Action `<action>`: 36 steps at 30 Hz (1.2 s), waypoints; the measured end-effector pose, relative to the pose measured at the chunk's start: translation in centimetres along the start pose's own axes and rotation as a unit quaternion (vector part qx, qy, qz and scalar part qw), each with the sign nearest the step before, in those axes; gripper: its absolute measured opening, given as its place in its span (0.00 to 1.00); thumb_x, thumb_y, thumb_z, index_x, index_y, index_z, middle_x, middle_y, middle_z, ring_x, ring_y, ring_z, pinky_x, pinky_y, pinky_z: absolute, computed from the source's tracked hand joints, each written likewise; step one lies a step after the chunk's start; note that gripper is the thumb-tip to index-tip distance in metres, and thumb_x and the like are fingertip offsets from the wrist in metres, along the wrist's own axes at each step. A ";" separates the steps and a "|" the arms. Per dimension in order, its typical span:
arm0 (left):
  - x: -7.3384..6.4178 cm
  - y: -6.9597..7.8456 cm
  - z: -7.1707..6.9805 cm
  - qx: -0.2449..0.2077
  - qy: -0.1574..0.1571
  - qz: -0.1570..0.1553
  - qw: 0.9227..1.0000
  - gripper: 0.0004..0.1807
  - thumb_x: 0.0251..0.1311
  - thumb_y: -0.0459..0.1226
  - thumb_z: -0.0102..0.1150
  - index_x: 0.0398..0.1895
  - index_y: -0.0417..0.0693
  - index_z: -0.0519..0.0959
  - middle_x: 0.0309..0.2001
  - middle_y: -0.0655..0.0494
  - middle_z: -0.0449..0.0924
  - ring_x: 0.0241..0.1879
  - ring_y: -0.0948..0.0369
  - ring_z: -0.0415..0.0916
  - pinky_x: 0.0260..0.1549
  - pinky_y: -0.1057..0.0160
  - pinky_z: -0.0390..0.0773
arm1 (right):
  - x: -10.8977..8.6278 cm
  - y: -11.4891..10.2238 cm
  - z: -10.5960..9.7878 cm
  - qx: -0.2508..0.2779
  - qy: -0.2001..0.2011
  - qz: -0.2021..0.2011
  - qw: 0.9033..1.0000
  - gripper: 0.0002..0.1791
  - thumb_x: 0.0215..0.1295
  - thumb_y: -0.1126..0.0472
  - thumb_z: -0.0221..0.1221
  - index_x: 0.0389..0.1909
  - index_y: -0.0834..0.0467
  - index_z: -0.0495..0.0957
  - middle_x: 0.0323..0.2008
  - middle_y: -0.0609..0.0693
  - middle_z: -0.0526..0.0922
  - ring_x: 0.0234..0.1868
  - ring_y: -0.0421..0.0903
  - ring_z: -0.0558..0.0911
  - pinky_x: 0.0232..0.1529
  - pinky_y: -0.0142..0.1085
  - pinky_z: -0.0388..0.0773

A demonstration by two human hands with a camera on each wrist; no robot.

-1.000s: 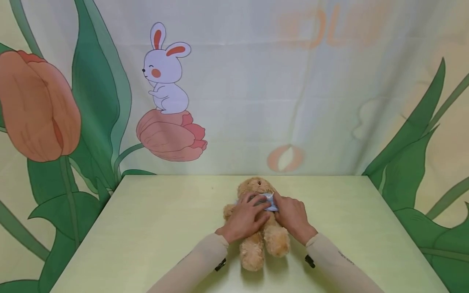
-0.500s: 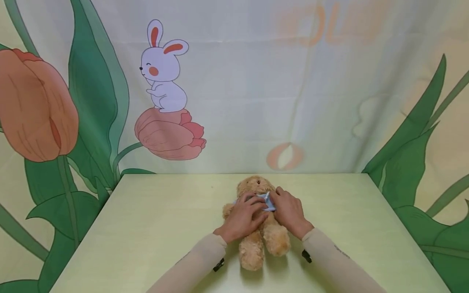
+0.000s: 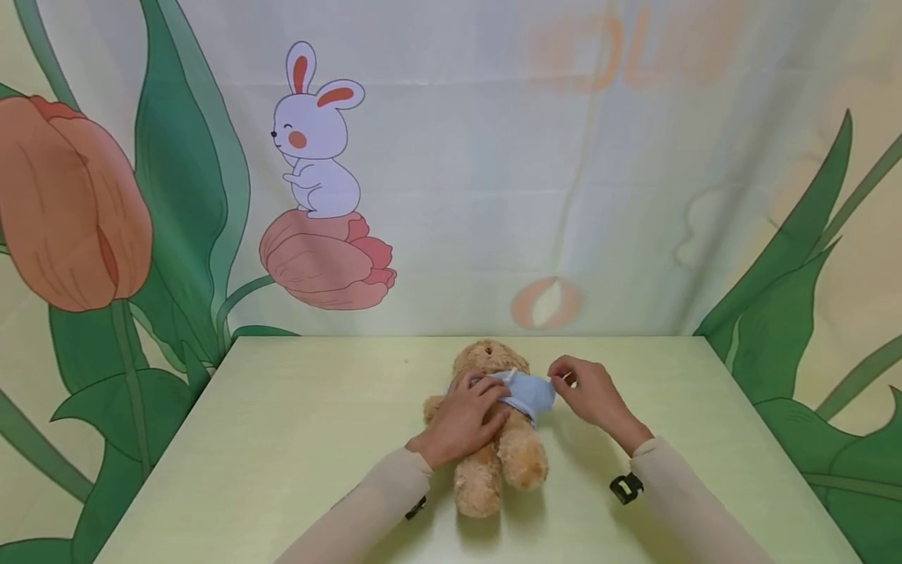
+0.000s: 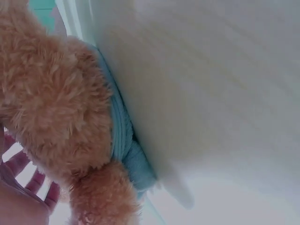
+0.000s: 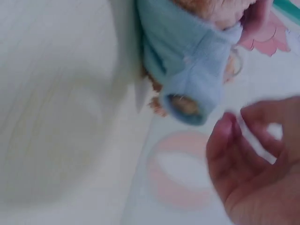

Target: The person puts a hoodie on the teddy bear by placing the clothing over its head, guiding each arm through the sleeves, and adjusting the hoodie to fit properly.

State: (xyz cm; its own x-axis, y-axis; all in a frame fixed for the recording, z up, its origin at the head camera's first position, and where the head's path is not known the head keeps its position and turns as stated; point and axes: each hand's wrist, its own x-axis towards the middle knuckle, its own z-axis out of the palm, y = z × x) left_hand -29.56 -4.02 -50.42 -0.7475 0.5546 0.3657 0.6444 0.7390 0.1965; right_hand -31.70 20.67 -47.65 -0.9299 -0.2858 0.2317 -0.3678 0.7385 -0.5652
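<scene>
Bear [image 3: 523, 446] on its back on the counter [image 3: 282, 439], head [image 3: 474, 362] at 12 o'clock near the far edge, legs toward 6. Coat curly, golden tan in the head view, redder in the left wrist view. Nose [image 3: 488, 351] small, dark brown. Sole at 5 o'clock bears a darker tan patch; the one at 6 is paler and shaggy.

Shirt [image 3: 533, 394] light blue, soft-looking, bunched high on the chest, bare belly below. A pale strip crosses its upper front. Ribbed folds at the lower band, seen from the left wrist. Sleeve [image 5: 199, 91] juts out toward bear's 3 o'clock; cuff round and gaping, tan fur inside. Furry paw [image 3: 432, 407] pokes out at 9.

Left hand [image 3: 461, 419] rests over bear's middle from 7 o'clock, fingers spread apart. Right hand [image 3: 588, 389] just beside the cuff at 3, fingers loosely bent, tips slightly apart, nothing held.
</scene>
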 end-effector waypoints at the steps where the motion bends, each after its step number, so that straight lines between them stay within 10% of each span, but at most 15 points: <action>1: 0.1 0.0 -0.1 0.001 0.000 0.007 1.000 0.17 0.72 0.50 0.48 0.58 0.58 0.78 0.61 0.59 0.76 0.64 0.54 0.66 0.67 0.49 0.64 | 0.0 0.3 -0.1 0.000 0.006 0.028 1.000 0.05 0.69 0.61 0.58 0.41 0.55 0.81 0.38 0.51 0.86 0.37 0.47 0.83 0.36 0.40 0.79; 8: 0.6 0.1 -0.5 0.000 -0.009 0.044 0.999 0.19 0.74 0.48 0.47 0.61 0.55 0.77 0.62 0.57 0.76 0.64 0.55 0.67 0.67 0.50 0.64 | 0.2 2.5 1.1 0.128 -0.088 0.172 0.973 0.12 0.71 0.60 0.56 0.46 0.60 0.84 0.37 0.56 0.87 0.34 0.48 0.86 0.29 0.36 0.80; 14: 0.8 0.1 -0.3 0.043 -0.048 0.021 0.998 0.25 0.75 0.53 0.39 0.69 0.59 0.70 0.65 0.56 0.71 0.65 0.53 0.64 0.68 0.49 0.62 | 0.5 2.8 2.1 0.231 -0.065 0.181 0.954 0.16 0.70 0.58 0.58 0.54 0.58 0.81 0.40 0.52 0.87 0.40 0.49 0.84 0.33 0.39 0.81; 23: 0.4 -0.2 0.1 0.049 -0.029 0.050 0.997 0.26 0.76 0.52 0.39 0.72 0.56 0.67 0.71 0.58 0.67 0.71 0.52 0.60 0.67 0.45 0.60 | 0.4 2.0 2.5 0.193 -0.048 0.128 0.972 0.20 0.69 0.56 0.60 0.58 0.60 0.79 0.48 0.57 0.85 0.43 0.54 0.84 0.31 0.39 0.80; 30: 0.3 -0.1 0.2 0.057 -0.022 0.045 0.997 0.24 0.76 0.51 0.39 0.71 0.59 0.68 0.67 0.60 0.71 0.68 0.54 0.62 0.66 0.45 0.60 | 0.7 1.1 3.0 0.081 0.035 0.048 0.995 0.08 0.67 0.62 0.60 0.43 0.59 0.85 0.37 0.54 0.87 0.37 0.47 0.83 0.33 0.36 0.77; 36: -0.2 -0.2 0.1 0.042 -0.027 0.015 0.999 0.24 0.75 0.53 0.40 0.68 0.61 0.71 0.63 0.59 0.72 0.64 0.55 0.64 0.64 0.45 0.61 | 0.9 1.6 3.2 0.066 0.044 0.070 0.994 0.08 0.70 0.58 0.58 0.35 0.55 0.84 0.31 0.51 0.85 0.29 0.41 0.78 0.31 0.35 0.73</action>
State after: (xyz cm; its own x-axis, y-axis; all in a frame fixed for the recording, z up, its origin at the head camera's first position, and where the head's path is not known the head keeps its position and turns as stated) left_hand -29.52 -4.20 -50.66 -0.7365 0.5956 0.3206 0.6530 0.7496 0.1076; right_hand -33.18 19.67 -50.88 -0.9699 -0.1272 0.2077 -0.2378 0.6788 -0.6947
